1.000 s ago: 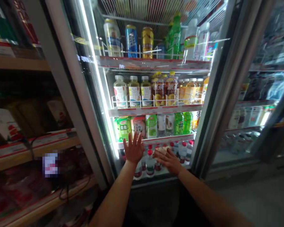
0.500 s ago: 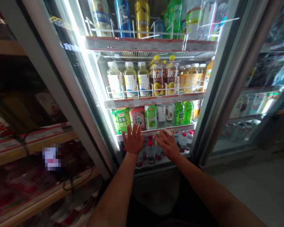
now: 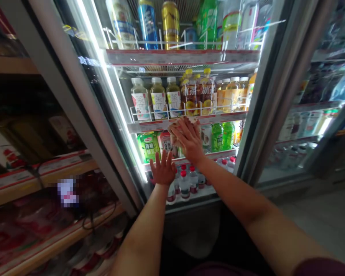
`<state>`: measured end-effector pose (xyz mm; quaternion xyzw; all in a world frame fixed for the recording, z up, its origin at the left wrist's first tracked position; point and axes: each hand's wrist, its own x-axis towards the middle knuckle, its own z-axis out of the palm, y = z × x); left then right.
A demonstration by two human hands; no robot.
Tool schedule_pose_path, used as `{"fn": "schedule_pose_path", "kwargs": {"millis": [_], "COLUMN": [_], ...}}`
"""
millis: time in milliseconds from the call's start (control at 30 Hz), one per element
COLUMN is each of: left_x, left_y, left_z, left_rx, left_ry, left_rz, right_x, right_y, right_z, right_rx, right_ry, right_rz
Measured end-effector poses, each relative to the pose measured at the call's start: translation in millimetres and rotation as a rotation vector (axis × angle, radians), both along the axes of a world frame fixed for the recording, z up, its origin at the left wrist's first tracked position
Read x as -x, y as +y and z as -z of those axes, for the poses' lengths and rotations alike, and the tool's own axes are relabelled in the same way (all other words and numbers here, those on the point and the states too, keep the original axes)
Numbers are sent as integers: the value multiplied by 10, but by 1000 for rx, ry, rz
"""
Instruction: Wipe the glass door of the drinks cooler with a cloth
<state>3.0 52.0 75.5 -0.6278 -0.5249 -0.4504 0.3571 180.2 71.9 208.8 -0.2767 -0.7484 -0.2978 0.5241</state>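
Observation:
My left hand (image 3: 162, 171) rests with its fingers spread against the glass door of a lit drinks fridge, in front of the lower shelf. Higher and to its right, my right hand (image 3: 189, 141) presses a pale crumpled cloth (image 3: 194, 122) to the glass, its fingers laid over it. Part of the cloth is covered by that hand. Behind the pane stand a green drink carton (image 3: 148, 147), a red carton (image 3: 164, 141) partly blocked from sight, and red-capped water bottles (image 3: 184, 185) on the bottom level.
Tea bottles (image 3: 158, 99) and yellow-capped bottles (image 3: 206, 94) fill the middle shelf, with cans (image 3: 170, 25) above. A metal door frame (image 3: 264, 103) borders the right side. To the left runs a dark wooden shelf rack (image 3: 57, 168) with goods and a hanging cable.
My right hand and the cloth have moved up and to the left across the glass, from the bottom shelf edge to just below the middle shelf. My left hand stays nearly in place.

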Motion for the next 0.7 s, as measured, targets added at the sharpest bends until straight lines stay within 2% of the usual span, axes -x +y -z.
{"fn": "schedule_pose_path", "kwargs": {"millis": [33,100,267,333,367,433,533,600,667,700], "left_x": [-2,-9,-24,-24,-23,-26,-44,-63,-80,-87], "left_y": [-3,-8,-8,-4,-3,-4,-20,-36,-50,-56], "left_z": [-3,-10,-20,-17,-15,-12,-21,-36,-52,-60], "left_rx": [2,-7,-108,-103,-82,-27,43,64,88,106], "left_ry": [0,6,51,55,49,22,-21,-30,-32,-34], "left_rz": [-1,-3,-3,-23,-31,-25,-6,-11,-15,-14], "right_x": [20,-2,-307,-406,-427,-412,-300,-226,-193,-198], "right_y": [-13,-34,-31,-14,-5,10,40,73,103,108], "right_z": [-5,148,931,1057,1036,836,327,47,-46,-7], "right_rx": [-15,-38,-61,-37,-21,8,44,54,51,52], "right_ry": [1,-36,-237,-286,-299,-292,-154,-49,5,2], "right_rz": [-5,-24,-107,-128,-130,-118,-67,-35,-18,-19]}}
